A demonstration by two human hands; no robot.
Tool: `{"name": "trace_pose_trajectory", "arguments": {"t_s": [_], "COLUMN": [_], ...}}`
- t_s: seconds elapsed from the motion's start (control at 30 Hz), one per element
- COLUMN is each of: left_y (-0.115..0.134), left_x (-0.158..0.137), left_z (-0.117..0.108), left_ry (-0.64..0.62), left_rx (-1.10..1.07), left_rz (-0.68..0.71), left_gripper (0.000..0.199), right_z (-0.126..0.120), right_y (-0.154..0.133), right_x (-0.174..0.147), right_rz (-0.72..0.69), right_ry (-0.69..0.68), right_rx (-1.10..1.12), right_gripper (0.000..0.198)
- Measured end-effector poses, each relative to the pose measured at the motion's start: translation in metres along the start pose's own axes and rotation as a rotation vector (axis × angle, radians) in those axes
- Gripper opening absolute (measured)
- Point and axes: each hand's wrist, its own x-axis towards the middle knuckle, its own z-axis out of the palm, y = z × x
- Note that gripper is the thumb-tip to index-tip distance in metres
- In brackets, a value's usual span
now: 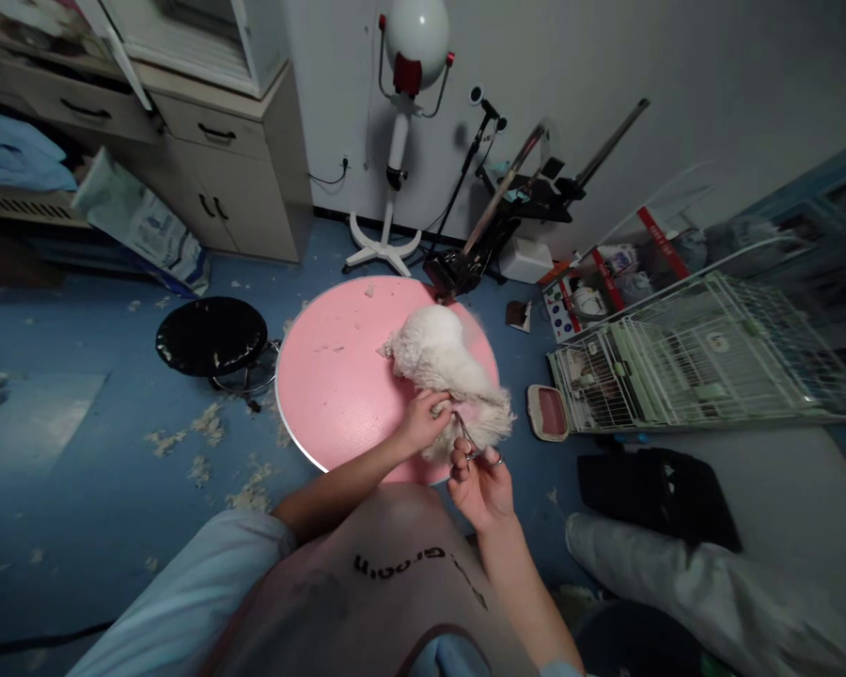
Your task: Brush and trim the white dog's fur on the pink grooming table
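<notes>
A white, curly-coated dog (443, 350) is on a round pink grooming table (331, 385), toward its right side. My left hand (423, 423) is closed on part of the dog, apparently a leg; the fur and fingers partly hide the grip. In my right hand (485, 491) is a pair of scissors (466, 433), with my thumb and fingers at the handles. Their blades point up and away from me, beside the dog's fur and close to my left fingers.
Left of the table stands a black round stool (211, 336), with fur clumps (210, 425) on the blue floor. A white stand dryer (389, 221) and a black stand are behind. Wire cages (705, 362) and a small litter tray (547, 414) lie right.
</notes>
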Motion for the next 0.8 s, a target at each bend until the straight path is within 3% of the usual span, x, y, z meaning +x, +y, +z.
{"name": "trace_pose_trajectory", "arguments": {"t_s": [0.17,0.4,0.5,0.67,0.8], "left_y": [0.000,0.003,0.004,0.005,0.005], "left_x": [0.000,0.009,0.013,0.014,0.013], "left_z": [0.001,0.003,0.004,0.005,0.005], "left_ry": [0.009,0.026,0.024,0.010,0.010], "left_rx": [-0.008,-0.105,-0.111,-0.120,-0.115], "left_rz": [-0.033,-0.028,-0.052,-0.070,-0.030], "left_gripper": [0.012,0.010,0.010,0.010,0.010], "right_z": [0.006,0.006,0.009,0.012,0.012], "right_y": [-0.004,-0.011,-0.015,-0.020,-0.018], "right_x": [0.007,0.005,-0.002,0.005,0.008], "right_rz": [0.061,0.029,0.006,0.082,0.080], "right_ry": [-0.048,-0.021,-0.031,-0.146,-0.148], "right_rx": [0.100,0.076,0.066,0.211,0.236], "right_gripper": [0.044,0.023,0.025,0.039,0.023]}}
